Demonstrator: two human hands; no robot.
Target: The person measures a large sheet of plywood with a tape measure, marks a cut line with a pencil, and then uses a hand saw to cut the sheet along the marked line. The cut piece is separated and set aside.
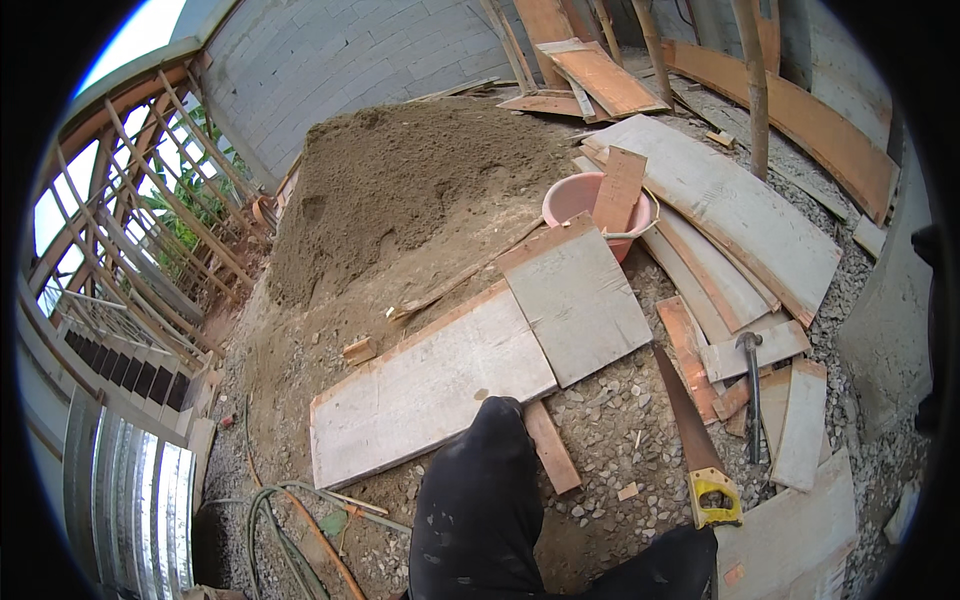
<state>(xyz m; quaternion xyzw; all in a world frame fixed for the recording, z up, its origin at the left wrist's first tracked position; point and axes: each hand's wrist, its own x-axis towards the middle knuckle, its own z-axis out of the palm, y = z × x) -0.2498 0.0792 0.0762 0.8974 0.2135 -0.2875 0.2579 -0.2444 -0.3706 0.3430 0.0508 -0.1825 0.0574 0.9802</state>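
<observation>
Neither of my hands shows in the head view. A long whitish board [420, 385] lies across the ground, and a squarer grey board [578, 305] overlaps its right end. A narrow wood strip [550, 447] sticks out from under the long board. To the right, a handsaw [690, 420] with a yellow handle lies with its blade pointing away from me. Beside it, a hammer [752, 400] rests across short board offcuts [797, 425]. Behind the grey board stands a pink bucket [572, 197] with a wood piece [619, 190] leaning in it.
A heap of sand [400, 190] rises against the grey block wall [340, 55]. Large panels [740, 205] are stacked at the right. Hoses [265, 520] and corrugated metal sheets [130, 500] lie at the left. My dark trouser leg [475, 500] comes up to the long board. Gravel covers the ground.
</observation>
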